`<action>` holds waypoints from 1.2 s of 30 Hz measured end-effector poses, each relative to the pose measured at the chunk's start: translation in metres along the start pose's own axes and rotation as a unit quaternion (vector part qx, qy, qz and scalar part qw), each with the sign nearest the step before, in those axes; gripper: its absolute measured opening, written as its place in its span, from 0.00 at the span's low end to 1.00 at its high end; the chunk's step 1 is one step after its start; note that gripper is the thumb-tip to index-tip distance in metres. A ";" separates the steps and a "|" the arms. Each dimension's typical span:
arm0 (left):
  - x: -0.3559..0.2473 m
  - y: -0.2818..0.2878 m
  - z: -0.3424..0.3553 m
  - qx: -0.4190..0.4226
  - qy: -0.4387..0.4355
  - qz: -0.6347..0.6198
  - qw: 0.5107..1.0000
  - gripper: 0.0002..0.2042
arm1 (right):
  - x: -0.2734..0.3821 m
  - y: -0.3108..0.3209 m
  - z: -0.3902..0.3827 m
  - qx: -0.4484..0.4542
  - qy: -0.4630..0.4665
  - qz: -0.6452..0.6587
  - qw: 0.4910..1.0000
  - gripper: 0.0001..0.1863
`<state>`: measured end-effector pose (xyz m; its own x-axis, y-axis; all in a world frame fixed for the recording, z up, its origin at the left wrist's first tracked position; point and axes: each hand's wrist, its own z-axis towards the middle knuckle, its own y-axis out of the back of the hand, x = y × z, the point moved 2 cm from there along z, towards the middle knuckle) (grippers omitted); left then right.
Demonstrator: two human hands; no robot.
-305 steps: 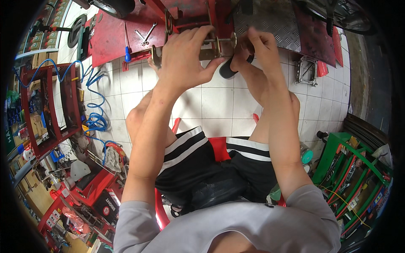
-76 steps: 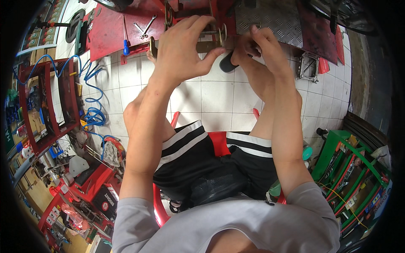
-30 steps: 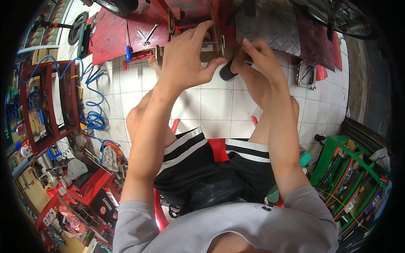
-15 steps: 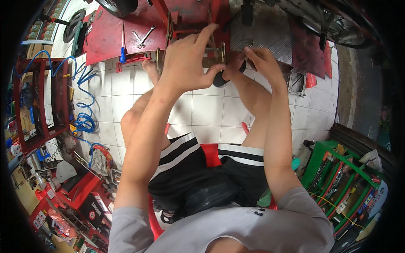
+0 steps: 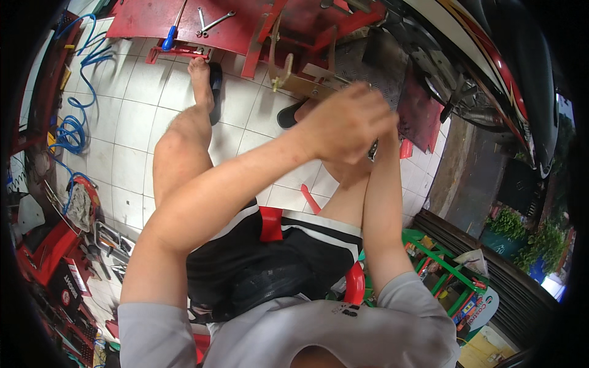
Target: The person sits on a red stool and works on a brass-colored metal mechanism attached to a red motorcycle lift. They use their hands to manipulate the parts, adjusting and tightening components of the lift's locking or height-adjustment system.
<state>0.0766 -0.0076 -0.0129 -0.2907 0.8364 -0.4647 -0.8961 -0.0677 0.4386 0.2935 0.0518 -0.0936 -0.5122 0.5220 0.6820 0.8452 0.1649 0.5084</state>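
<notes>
My left hand [image 5: 351, 122] reaches across to the right, its fingers curled and smeared by motion. It overlaps my right hand [image 5: 385, 122], whose fingers are mostly hidden behind it. The two hands meet above my right knee; what lies between them, if anything, cannot be made out. Just left of them stands a worn metal bracket [image 5: 294, 81] joined to the red steel frame [image 5: 257, 46] of a low red bench [image 5: 147, 21]. On that bench lie a blue-handled screwdriver [image 5: 170, 41] and a pair of wrenches [image 5: 211, 23].
A motorcycle [image 5: 485, 67] stands at the far right beside a diamond-plate metal sheet [image 5: 353, 58]. A blue coiled air hose [image 5: 72, 132] hangs at the left near red tool shelving. A green rack [image 5: 423, 248] holding bottles and packets is at the lower right. White tiles [image 5: 135, 83] cover the floor.
My left hand has left the bracket and swung right to my right hand, its fingers curling. My view has shifted right, bringing in more of the motorcycle and the street side.
</notes>
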 end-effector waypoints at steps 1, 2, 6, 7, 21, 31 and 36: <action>-0.005 -0.003 -0.002 0.092 0.024 -0.009 0.995 0.25 | 0.000 -0.011 0.008 0.003 0.001 -0.017 1.000 0.18; -0.010 -0.005 -0.005 0.182 0.050 -0.018 0.982 0.23 | 0.002 -0.023 0.018 0.009 0.005 -0.037 0.999 0.18; -0.013 -0.011 -0.017 0.255 0.113 -0.053 0.959 0.18 | -0.003 -0.068 0.053 0.006 0.025 -0.159 0.987 0.16; -0.014 -0.014 -0.016 0.251 0.101 -0.060 0.961 0.17 | -0.007 -0.072 0.060 -0.005 0.027 -0.189 0.982 0.16; -0.003 -0.014 -0.030 0.259 0.091 -0.049 0.960 0.11 | -0.023 -0.125 0.111 -0.039 0.078 -0.292 0.953 0.12; -0.009 0.012 -0.001 -0.017 -0.010 -0.022 1.000 0.10 | 0.054 0.059 0.021 -0.068 0.218 0.195 0.954 0.12; -0.007 0.059 0.009 -0.172 0.073 -0.038 0.982 0.16 | 0.118 -0.008 -0.082 0.084 0.279 0.318 0.902 0.17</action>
<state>0.0289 -0.0123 0.0234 -0.2415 0.7611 -0.6020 -0.9699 -0.2093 0.1245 0.2141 0.0439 0.0258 0.1269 0.0608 0.9900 0.9824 0.1305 -0.1339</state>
